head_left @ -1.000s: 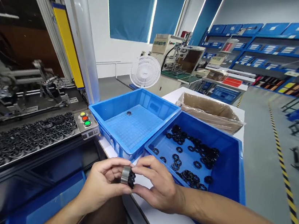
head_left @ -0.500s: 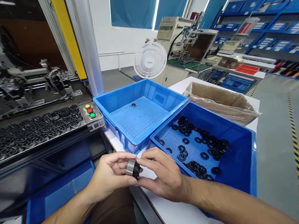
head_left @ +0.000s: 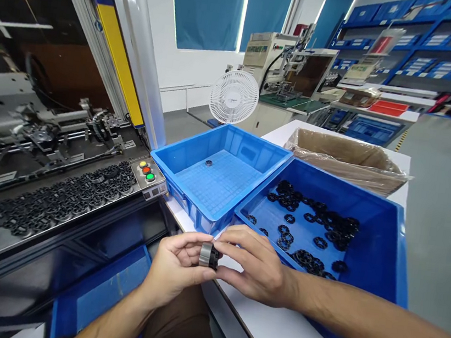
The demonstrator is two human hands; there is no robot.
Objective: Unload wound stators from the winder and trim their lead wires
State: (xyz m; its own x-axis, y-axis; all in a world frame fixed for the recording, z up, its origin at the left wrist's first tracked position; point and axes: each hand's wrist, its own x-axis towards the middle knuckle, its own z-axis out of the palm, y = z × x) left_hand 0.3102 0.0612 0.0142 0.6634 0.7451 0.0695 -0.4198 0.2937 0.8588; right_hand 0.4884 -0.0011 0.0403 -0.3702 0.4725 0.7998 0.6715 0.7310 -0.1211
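Observation:
Between my hands, above the table's front edge, is a small cylinder (head_left: 206, 254) made up of a silvery metal ring and a black toothed plastic part on its right side. My left hand (head_left: 174, 262) grips the metal ring between thumb and fingers, from the left. From the right, the fingertips of my right hand (head_left: 252, 264) close on the black plastic part. Just beyond my hands, a dark blue bin (head_left: 401, 242) holds many loose black toothed rings (head_left: 309, 260). Left of it, a lighter blue bin (head_left: 202, 188) has one small dark ring piece (head_left: 208, 163) on its floor.
At left, a machine bed carries a dense spread of dark rings (head_left: 76, 194) beside a control box (head_left: 150, 178) with yellow, red and green buttons. A plastic-lined carton (head_left: 346, 165) stands behind the bins. Behind them is a white fan (head_left: 235, 97).
The view has shifted slightly, so the scene sits further right and lower. Both hands still hold the ring piece in much the same pose.

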